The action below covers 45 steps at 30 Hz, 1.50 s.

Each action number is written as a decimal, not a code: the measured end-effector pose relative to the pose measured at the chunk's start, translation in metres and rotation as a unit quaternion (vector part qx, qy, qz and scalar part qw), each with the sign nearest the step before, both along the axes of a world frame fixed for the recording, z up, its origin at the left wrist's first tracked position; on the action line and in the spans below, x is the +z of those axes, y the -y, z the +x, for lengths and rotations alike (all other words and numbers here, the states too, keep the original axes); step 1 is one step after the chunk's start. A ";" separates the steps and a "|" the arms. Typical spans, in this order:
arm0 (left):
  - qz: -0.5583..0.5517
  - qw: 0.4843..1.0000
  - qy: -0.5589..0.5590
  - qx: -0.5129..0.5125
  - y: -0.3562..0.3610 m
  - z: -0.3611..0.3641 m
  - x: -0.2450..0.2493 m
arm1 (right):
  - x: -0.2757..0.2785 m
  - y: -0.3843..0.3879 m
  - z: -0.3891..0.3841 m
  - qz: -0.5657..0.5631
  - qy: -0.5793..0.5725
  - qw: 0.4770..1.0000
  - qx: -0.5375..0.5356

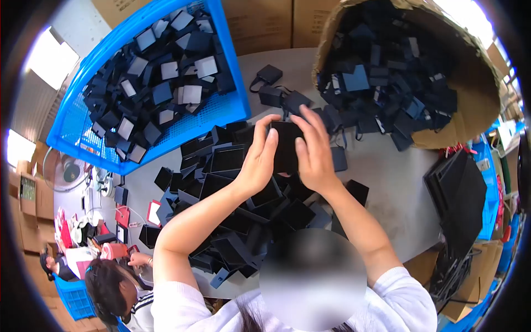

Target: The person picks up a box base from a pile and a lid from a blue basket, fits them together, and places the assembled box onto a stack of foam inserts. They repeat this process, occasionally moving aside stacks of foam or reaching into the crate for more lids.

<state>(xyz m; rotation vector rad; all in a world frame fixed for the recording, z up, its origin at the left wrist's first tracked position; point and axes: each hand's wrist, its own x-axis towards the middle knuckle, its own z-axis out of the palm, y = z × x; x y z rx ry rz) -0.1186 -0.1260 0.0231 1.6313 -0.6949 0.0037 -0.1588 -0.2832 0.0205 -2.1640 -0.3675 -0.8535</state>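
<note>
Between my two hands is a black box (286, 148), held upright above the table. My left hand (259, 157) presses against its left side, with the fingers curved towards the top edge. From the right, my right hand (317, 155) grips the opposite side, its fingers stretched upward. Below and to the left of both hands lies a heap of open black box parts (235, 207), jumbled over each other. Just beyond my fingertips are several small dark boxes (270, 96) with thin black ribbons or cords.
A blue plastic crate (239, 91) full of small dark and grey boxes stands at the upper left. A torn cardboard carton (475, 105) at the upper right holds more dark boxes. Black flat panels (456, 193) are stacked at the right. Co-workers (108, 285) sit at the lower left.
</note>
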 end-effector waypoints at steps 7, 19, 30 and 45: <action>-0.034 0.946 -0.323 0.008 -0.013 -0.034 0.035 | -0.013 -0.007 -0.026 0.052 -0.055 0.989 0.128; 0.195 0.958 -0.209 0.014 -0.144 -0.016 0.060 | -0.134 0.157 -0.094 -0.066 -0.331 0.939 -0.059; 0.305 0.845 -0.291 0.329 -0.261 0.229 -0.095 | -0.219 0.108 -0.224 -0.078 -0.373 0.895 -0.233; 0.328 0.718 -0.404 0.462 -0.256 0.356 -0.238 | -0.205 0.059 -0.202 -0.014 -0.497 0.798 -0.341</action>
